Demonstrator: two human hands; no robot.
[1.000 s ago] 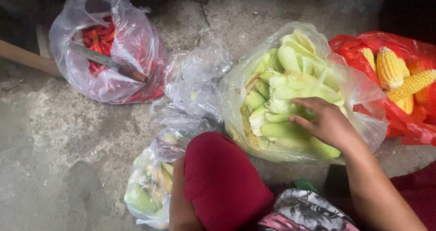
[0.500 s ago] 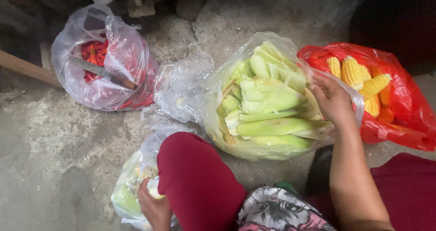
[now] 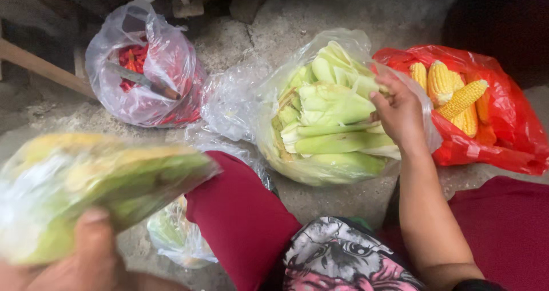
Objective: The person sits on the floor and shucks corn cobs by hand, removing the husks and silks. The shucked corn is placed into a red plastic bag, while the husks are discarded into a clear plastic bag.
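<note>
Our left hand (image 3: 86, 262) is cut off by the bottom edge, and the green-and-yellow husked corn cob (image 3: 97, 182) it grips is badly blurred. Beside it, our red-clad knee hides most of a small clear plastic bag (image 3: 177, 239). Our right hand's (image 3: 400, 116) fingertips vanish inside the clear bag of pale green husks (image 3: 331, 119).

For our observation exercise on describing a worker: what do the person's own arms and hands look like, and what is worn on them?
Both hands are bare, with no gloves, rings or watch visible. The right hand leads into a bare forearm with no sleeve showing. The left hand is close to the camera and blurred; only fingers and a short nail show, with no sleeve in view.
</note>
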